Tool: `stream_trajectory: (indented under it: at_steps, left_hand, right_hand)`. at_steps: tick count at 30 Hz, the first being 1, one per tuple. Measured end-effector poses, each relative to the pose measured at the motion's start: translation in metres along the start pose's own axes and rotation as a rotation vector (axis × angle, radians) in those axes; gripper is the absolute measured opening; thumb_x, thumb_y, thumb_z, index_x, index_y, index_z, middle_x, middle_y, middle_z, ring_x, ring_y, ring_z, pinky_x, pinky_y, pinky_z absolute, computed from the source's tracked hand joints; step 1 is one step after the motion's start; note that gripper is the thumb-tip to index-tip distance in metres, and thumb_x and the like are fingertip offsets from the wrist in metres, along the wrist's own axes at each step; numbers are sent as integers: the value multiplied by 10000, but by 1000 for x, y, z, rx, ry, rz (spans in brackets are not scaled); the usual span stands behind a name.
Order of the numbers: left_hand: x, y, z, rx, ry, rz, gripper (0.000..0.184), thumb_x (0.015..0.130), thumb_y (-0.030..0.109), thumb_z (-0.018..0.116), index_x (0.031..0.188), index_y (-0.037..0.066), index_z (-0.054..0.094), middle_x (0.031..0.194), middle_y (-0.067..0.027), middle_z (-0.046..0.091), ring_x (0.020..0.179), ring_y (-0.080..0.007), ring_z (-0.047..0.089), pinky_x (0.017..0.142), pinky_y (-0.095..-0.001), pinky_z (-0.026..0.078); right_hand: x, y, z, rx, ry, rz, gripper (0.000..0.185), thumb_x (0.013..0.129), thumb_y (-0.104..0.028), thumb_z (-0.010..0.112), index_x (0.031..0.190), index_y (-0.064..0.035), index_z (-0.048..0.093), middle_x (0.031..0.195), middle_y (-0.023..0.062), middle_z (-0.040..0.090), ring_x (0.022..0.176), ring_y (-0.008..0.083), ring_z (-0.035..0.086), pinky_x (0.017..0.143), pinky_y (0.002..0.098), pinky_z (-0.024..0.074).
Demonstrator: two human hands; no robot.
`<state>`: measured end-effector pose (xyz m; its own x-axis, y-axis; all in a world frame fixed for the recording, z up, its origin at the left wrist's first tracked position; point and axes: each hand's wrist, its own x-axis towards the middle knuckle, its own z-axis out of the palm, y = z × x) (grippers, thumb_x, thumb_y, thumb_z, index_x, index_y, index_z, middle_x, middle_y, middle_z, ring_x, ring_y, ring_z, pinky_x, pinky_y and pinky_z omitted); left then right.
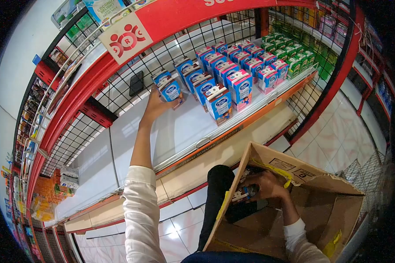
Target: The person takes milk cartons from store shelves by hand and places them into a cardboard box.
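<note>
On the white shelf [134,136], my left hand [156,104] is closed round a small blue and brown milk carton [170,90], with another carton just behind it. To the right of that hand stand rows of blue cartons with brown tops [218,104] and with pink tops [240,90]. Low on the right, my right hand [265,185] is inside an open cardboard box [309,212], its fingers curled on dark milk cartons [245,192] in the box's shaded corner.
A black phone [136,83] lies at the back of the shelf by the wire grid. Green cartons [294,55] stand at the shelf's right end. Orange and white packs [59,188] sit at its left end. A red post [338,74] bounds the right side.
</note>
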<state>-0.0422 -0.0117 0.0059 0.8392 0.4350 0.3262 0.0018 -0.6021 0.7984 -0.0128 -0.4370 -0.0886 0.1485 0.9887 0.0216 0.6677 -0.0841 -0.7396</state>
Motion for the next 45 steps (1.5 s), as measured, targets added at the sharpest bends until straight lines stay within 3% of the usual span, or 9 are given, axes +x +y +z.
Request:
stream_trajectory:
  at_steps: [10,13,20,22,25,34,40,43,45]
  left_hand:
    - [4,-9,-3,85,-51,-18,788,562,185,840,1233,23,459,1174,-151,516,1092,-260,530,940,-358,419]
    - [1,-2,-1,60,17,-6,782,560,179,844,1224,18,463,1163,-148,523,1089,-257,532,937,-359,422]
    - [4,-10,-2,36,-25,-13,779,563,157,846,1213,11,443,1152,-139,536,1070,-237,550,926,-348,434]
    - [2,-4,0,20,-26,-2,783,564,157,846,1216,14,438,1153,-139,535,1069,-236,552,926,-346,435]
    - [-4,12,1,92,33,-53,783,562,159,847,1213,15,437,1144,-134,538,1066,-238,554,926,-346,437]
    - [1,-2,-1,99,13,9,793,562,186,849,1213,14,432,1152,-138,537,1071,-248,548,925,-366,436]
    - [0,7,0,129,10,15,788,562,189,849,1206,4,434,1133,-142,552,1054,-250,557,917,-361,439]
    - [-4,13,1,75,44,-5,768,562,181,849,1188,1,442,1104,-139,567,1032,-243,569,914,-361,442]
    - [-4,12,-1,98,-24,-30,820,613,257,860,1264,26,418,1186,-101,555,1093,-197,536,967,-324,408]
  right_hand:
    - [-12,66,46,-140,44,-2,495,567,-278,843,1017,-141,690,1038,40,673,964,247,637,863,356,494]
    - [-10,37,26,-71,148,-135,495,565,-273,843,1013,-131,688,1023,43,673,956,250,638,860,359,494]
    - [-12,47,33,-100,168,-123,521,559,-281,846,1031,-131,683,1031,47,670,967,247,633,880,363,480]
    - [-1,6,4,-51,6,0,524,565,-301,843,1037,-138,682,1042,48,669,990,245,626,911,367,462]
    - [-6,34,23,-124,10,1,524,568,-317,839,1038,-145,683,1056,44,668,996,241,624,931,369,450]
    - [-1,2,2,-61,23,-28,520,567,-314,836,1044,-166,688,1071,31,669,998,241,623,926,370,453]
    - [-6,22,19,-96,94,-40,509,566,-303,836,1030,-152,691,1067,32,670,986,243,628,900,369,463]
    - [-6,20,13,-98,86,-87,507,558,-279,833,1026,-147,691,1070,34,668,984,244,628,885,365,468]
    - [-4,19,12,-80,65,-74,513,549,-269,833,1026,-145,691,1066,35,668,985,245,627,884,366,469]
